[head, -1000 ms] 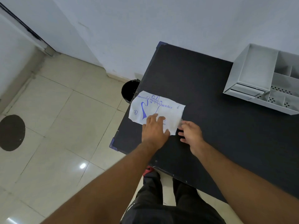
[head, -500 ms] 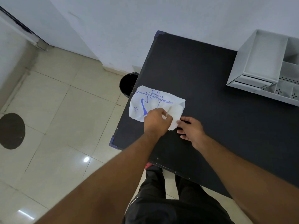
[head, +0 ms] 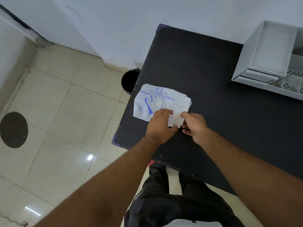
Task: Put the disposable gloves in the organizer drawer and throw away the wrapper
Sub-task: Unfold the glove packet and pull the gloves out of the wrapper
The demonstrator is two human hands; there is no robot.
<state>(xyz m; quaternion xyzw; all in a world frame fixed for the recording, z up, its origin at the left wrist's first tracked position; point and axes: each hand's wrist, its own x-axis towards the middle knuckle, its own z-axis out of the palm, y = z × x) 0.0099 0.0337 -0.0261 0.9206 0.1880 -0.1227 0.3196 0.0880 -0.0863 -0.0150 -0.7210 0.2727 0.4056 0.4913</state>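
Observation:
A white plastic glove wrapper [head: 161, 102] with blue print and a hand outline lies flat on the black table [head: 213, 89], near its left edge. My left hand [head: 159, 124] rests on the wrapper's near edge with fingers curled, pinching the plastic. My right hand [head: 194, 126] pinches the wrapper's near right corner, which is crumpled between thumb and fingers. The gloves themselves are hidden inside the wrapper. A white desk organizer [head: 270, 63] with a shut drawer at its base stands at the table's far right.
A black waste bin [head: 129, 81] stands on the tiled floor just left of the table, partly hidden by its edge. A dark round patch [head: 14, 129] marks the floor at far left. A white wall runs behind the table.
My right hand has moved from the table beside the wrapper onto its near right corner and pinched it. My left hand has stayed on the near edge.

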